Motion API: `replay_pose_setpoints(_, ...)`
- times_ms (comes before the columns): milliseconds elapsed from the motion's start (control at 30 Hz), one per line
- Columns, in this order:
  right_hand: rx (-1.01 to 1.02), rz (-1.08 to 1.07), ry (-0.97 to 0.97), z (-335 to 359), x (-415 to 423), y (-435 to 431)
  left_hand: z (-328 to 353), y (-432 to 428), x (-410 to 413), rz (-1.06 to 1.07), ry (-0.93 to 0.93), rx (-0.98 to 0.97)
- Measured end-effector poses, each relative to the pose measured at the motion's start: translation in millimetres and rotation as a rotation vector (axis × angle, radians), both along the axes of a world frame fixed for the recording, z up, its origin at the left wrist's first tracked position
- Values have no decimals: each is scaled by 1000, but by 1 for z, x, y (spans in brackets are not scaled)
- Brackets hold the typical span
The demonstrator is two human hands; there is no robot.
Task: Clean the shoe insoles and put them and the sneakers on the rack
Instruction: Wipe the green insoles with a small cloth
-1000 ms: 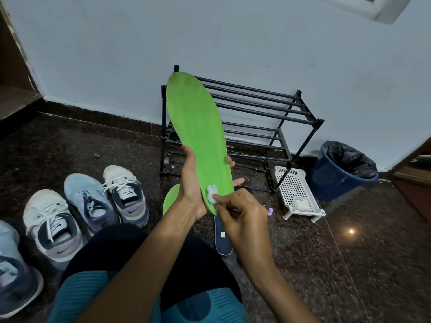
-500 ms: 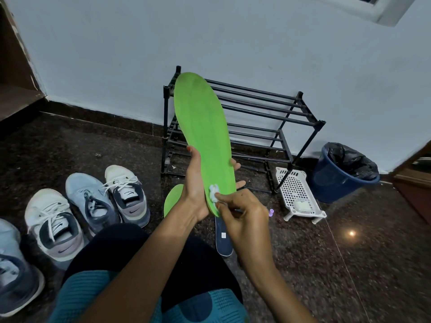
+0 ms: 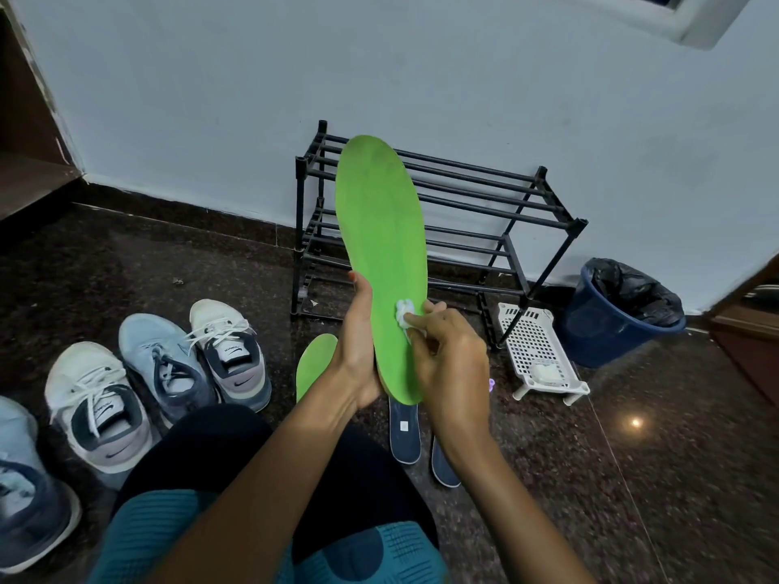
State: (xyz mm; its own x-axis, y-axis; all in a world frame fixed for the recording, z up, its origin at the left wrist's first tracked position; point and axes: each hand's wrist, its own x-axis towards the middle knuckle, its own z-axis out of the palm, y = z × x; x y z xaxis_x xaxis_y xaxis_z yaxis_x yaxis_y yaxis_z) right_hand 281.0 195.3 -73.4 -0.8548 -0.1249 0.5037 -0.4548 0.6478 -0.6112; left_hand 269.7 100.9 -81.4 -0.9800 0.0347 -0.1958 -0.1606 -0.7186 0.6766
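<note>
At the middle of the frame a green insole (image 3: 381, 263) is held nearly upright, toe end up, its upper half crossing in front of the black rack (image 3: 541, 179) that stands against the pale wall. The left hand (image 3: 358, 356) grips the insole's lower part from the left edge – thumb lying up along that edge, fingers curled round behind. The right hand (image 3: 451, 360) pinches a small white wad (image 3: 404, 310) between thumb and fingertips and presses it against the green face, just above the heel end.

Below the hands, on the dark speckled floor (image 3: 632, 478), a second green insole (image 3: 314, 364) lies flat, partly hidden by the left wrist. Just right of it two dark blue insoles (image 3: 404, 432) lie side by side, their far ends covered by the hands.

Toward the lower left of the frame four sneakers stand on the floor: a white and grey sneaker (image 3: 229, 347) nearest the rack, a light blue sneaker (image 3: 164, 368) touching its left side, a white sneaker (image 3: 99, 406) next to that, and a blue sneaker (image 3: 25, 491) cut off by the left edge. The rack's bars carry nothing.

At the right of the rack a white perforated basket (image 3: 531, 335) sits on short legs with a pale lump (image 3: 546, 373) in it – what the lump is cannot be told. Beyond it, near the wall, stands a blue bin (image 3: 590, 330) lined with a black bag.
</note>
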Motion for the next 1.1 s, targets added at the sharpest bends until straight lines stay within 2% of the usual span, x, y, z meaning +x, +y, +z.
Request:
replay_pose_setpoints(267,-4,50,-55,-3,18,4,-1,-1,-4,19,20,26)
replay_pose_setpoints(533,123,-97,136,4,-5,-3,-2,5,0,-16,9,-54)
replay_pose_setpoints(800,14,53,-35,-7,18,8,-1,-3,-5,18,5,-15)
replay_pose_setpoints(933,42,28,7,-3,15,6,0,-1,-5,1,2,-5)
replay_pose_setpoints(1100,132,-80,163,8,-9,-1,0,2,-1,-10,-6,-48)
